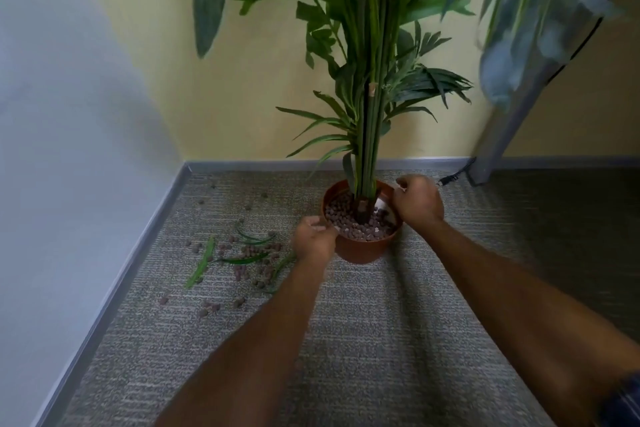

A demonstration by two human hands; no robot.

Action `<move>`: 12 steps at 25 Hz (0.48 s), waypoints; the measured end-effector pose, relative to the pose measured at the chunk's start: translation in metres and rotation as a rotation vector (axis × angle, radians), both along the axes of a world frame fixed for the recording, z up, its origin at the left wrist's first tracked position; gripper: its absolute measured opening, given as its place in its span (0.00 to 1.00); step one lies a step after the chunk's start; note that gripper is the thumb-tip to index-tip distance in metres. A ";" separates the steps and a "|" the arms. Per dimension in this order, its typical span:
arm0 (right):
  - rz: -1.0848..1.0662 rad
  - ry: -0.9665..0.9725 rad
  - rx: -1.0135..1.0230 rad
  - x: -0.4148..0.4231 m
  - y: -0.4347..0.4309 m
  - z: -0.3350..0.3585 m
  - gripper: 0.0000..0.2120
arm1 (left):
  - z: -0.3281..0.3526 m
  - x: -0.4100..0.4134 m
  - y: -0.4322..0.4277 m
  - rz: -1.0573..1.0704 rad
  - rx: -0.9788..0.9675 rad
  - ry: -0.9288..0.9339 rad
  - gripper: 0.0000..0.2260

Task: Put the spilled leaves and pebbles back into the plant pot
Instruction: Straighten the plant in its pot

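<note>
Fingers of both my hands curl over the rim of the pot [360,250]: my left hand [314,242] pinches the near-left edge, my right hand [417,203] clamps the far-right edge, I judge to steady the tall plant [367,87] upright. Spilled pebbles [258,258] and leaves [202,262] lie on the carpet [398,340] just left of the pot, none yet gathered. Opposite grips should keep it from tipping.
</note>
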State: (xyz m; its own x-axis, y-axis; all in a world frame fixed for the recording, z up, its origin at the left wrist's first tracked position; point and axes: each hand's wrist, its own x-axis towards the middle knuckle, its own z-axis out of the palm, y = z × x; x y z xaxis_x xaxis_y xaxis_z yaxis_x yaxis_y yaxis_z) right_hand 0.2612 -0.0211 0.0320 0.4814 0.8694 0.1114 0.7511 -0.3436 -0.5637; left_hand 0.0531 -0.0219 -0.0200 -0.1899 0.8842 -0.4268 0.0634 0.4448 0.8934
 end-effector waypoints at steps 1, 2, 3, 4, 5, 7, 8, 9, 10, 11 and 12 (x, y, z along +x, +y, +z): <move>-0.008 -0.021 0.032 -0.004 -0.006 0.003 0.13 | 0.002 -0.005 -0.002 -0.005 0.000 0.013 0.17; -0.007 -0.055 0.073 -0.008 -0.014 0.005 0.11 | 0.005 -0.010 -0.005 -0.010 0.000 0.036 0.20; -0.004 -0.096 0.125 -0.013 -0.023 0.004 0.07 | 0.007 -0.017 -0.008 -0.009 -0.001 0.064 0.23; 0.014 -0.121 0.173 -0.017 -0.033 0.003 0.02 | 0.009 -0.024 -0.010 -0.012 0.005 0.095 0.25; 0.042 -0.141 0.215 -0.021 -0.043 0.002 0.03 | 0.011 -0.032 -0.013 -0.018 0.014 0.122 0.25; 0.169 -0.206 0.280 -0.031 -0.060 -0.002 0.08 | 0.012 -0.049 -0.019 -0.025 0.026 0.140 0.24; 0.252 -0.240 0.309 -0.041 -0.068 -0.004 0.09 | 0.013 -0.061 -0.023 -0.027 0.029 0.144 0.23; 0.328 -0.266 0.329 -0.052 -0.072 -0.005 0.10 | 0.014 -0.073 -0.027 -0.037 0.039 0.161 0.22; 0.390 -0.279 0.338 -0.065 -0.075 -0.007 0.10 | 0.014 -0.085 -0.029 -0.053 0.050 0.190 0.22; 0.441 -0.280 0.340 -0.079 -0.075 -0.009 0.10 | 0.014 -0.099 -0.032 -0.070 0.061 0.219 0.22; 0.478 -0.273 0.331 -0.095 -0.074 -0.011 0.10 | 0.014 -0.113 -0.034 -0.085 0.070 0.242 0.21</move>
